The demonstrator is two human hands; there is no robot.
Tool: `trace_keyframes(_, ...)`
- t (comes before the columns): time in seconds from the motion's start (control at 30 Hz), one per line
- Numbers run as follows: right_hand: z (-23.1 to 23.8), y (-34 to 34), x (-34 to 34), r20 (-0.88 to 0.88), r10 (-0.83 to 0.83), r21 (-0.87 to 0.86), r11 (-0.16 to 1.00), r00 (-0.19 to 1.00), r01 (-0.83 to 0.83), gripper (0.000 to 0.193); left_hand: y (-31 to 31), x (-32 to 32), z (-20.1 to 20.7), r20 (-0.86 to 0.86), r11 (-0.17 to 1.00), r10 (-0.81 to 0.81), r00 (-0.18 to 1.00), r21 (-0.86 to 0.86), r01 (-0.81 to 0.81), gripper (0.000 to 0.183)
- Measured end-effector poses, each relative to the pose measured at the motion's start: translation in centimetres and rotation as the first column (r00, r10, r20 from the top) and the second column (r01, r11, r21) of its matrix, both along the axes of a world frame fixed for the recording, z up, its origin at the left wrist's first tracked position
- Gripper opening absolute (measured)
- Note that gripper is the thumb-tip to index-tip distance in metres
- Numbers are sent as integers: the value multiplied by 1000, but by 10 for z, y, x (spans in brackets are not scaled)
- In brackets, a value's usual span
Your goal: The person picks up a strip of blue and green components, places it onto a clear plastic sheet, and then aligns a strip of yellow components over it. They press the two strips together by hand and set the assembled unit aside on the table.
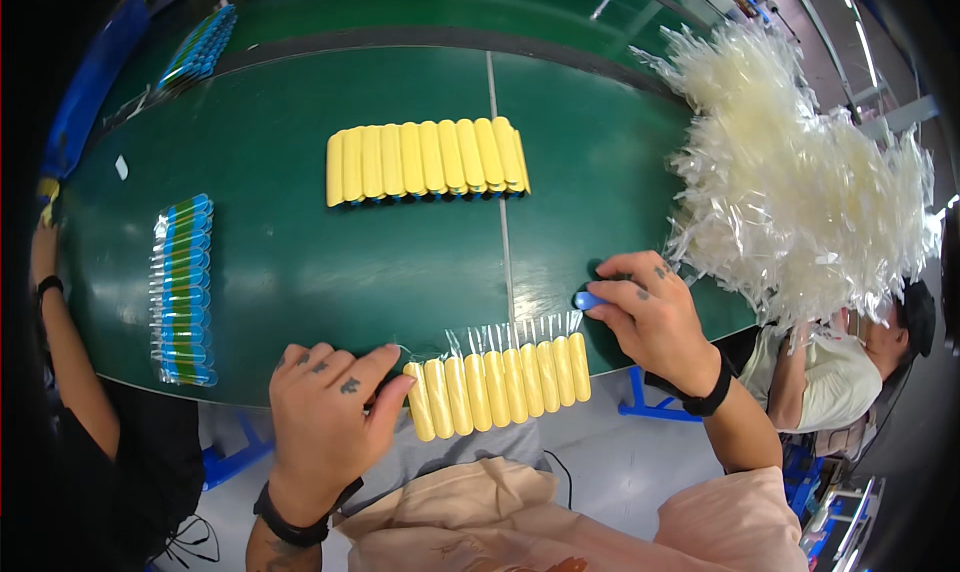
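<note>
A row of yellow, round-ended flat strips (490, 387), their clear plastic sleeve ends pointing away from me, lies along the near table edge. At its left end, my left hand (325, 402) is closed, thumb and forefinger pinching the clear film by the outermost strip. My right hand (650, 317), beyond the row's right end, pinches a small blue round-ended piece (588, 300) between thumb and fingers. The rest of that piece is hidden by the fingers. Farther up the table lies a stacked batch of yellow strips (428, 159), with blue showing along its near edge.
Blue-and-green sleeved strips (183, 290) form a row on the left; another blue batch (200, 45) lies far left. A large heap of clear plastic sleeves (790, 172) covers the right. One person's arm (75, 362) is at left, another person (835, 372) at right.
</note>
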State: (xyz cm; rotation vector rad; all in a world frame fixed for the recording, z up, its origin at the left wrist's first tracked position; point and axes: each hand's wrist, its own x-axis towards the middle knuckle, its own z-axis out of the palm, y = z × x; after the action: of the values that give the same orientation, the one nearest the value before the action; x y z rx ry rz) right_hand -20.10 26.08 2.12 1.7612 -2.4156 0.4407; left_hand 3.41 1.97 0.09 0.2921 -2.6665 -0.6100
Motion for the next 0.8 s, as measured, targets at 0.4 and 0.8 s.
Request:
trace_keyframes(0.4, 26, -86, 43, 184, 361, 181, 902, 914, -392, 13, -30, -23, -10, -140, 758, 68, 988, 651, 40, 16)
trace_keyframes(0.8, 13, -108, 25, 200, 560, 226, 772, 804, -594, 5, -26, -15, -20, -175, 538, 259, 950, 843, 8, 19)
